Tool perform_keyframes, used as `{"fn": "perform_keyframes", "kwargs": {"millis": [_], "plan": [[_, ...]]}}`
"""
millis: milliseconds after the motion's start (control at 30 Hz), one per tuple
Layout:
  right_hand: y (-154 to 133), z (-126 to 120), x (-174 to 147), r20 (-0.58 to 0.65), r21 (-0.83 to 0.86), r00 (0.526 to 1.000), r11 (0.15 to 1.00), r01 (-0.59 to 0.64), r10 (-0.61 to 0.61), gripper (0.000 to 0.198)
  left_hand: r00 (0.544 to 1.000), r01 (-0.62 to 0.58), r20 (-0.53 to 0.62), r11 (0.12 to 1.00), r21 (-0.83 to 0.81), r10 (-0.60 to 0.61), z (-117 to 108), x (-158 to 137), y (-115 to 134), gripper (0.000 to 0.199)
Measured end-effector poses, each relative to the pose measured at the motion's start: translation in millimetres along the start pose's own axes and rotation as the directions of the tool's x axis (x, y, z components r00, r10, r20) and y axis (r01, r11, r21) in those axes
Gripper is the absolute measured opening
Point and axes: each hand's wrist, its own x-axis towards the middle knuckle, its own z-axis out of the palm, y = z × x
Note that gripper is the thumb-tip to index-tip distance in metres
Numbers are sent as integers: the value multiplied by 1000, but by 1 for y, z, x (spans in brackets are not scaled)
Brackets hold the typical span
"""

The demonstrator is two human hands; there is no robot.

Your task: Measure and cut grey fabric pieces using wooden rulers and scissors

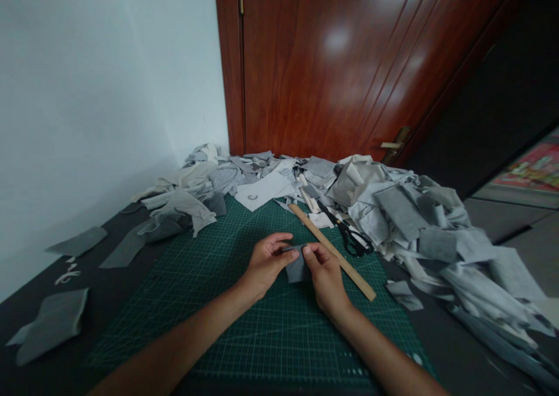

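Between my two hands is a small grey piece of fabric (297, 272), held over the green cutting mat (209, 326). My left hand (269, 262) pinches its upper left edge between thumb and fingers. At the upper right edge, the thumb and fingers of my right hand (325, 273) are closed on the same piece. Its top looks folded over, and the fingers hide part of it. A wooden ruler (334, 253) lies slantwise on the mat just beyond my right hand. Past the ruler rest black-handled scissors (356, 241), partly against the scraps.
Heaped grey and white fabric scraps (406, 209) line the back and right. Another scrap pile (183, 204) lies back left, with loose grey pieces (55, 326) on the dark table. White paper (264, 189) lies at the mat's far edge. A wooden door (314, 64) stands behind.
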Motion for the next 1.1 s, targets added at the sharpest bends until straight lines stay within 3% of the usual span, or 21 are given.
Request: {"fn": "perform_keyframes", "kwargs": {"millis": [167, 267, 333, 400, 467, 533, 600, 633, 700, 833, 900, 933, 1000, 1100], "plan": [[1, 1, 0, -6, 74, 999, 996, -43, 43, 35, 999, -40, -2, 998, 38, 40, -2, 2, -2, 35], [3, -2, 3, -23, 11, 1000, 1000, 0, 0, 33, 980, -152, -99, 968, 200, 175, -3, 3, -1, 35], [3, -8, 6, -54, -115, 994, 989, 90, -96, 30, 940, -214, -175, 905, 367, 293, -3, 2, 2, 31], [1, -15, 8, -61, -317, 958, 915, 249, -282, 24, 961, -175, -118, 880, 442, 250, -2, -1, 4, 33], [-1, -21, 8, 60, -541, 859, 707, 456, -508, 17, 998, -17, 58, 944, 330, -3, 1, -6, 5, 50], [-4, -23, 5, 298, -673, 710, 387, 630, -638, 18, 949, 209, 224, 975, 81, -222, 5, -10, 5, 66], [-6, -22, 2, 502, -691, 584, 110, 715, -638, 21, 928, 316, 260, 934, -164, -268, 8, -12, 2, 66], [-6, -20, 1, 566, -680, 547, 26, 733, -617, 22, 939, 306, 233, 922, -235, -252, 8, -12, 0, 59], [-6, -15, -2, 632, -657, 511, -53, 752, -582, 25, 967, 234, 166, 938, -256, -196, 6, -11, -4, 45], [-5, -9, -3, 665, -624, 495, -53, 779, -559, 29, 989, 130, 90, 973, -192, -114, -2, -4, -11, 37], [-3, -9, -3, 648, -617, 516, 11, 787, -560, 24, 992, 118, 73, 973, -199, -106, -3, -2, -11, 37], [-2, -10, -3, 612, -624, 544, 72, 778, -573, 23, 993, 109, 73, 974, -196, -97, -4, -2, -10, 38], [1, -13, -1, 456, -656, 645, 258, 709, -613, 31, 995, 72, 77, 984, -164, -60, -3, -2, -6, 41], [3, -16, 5, 94, -589, 821, 633, 501, -562, 46, 996, -9, 88, 997, -73, 15, -1, -2, -1, 45]]}}
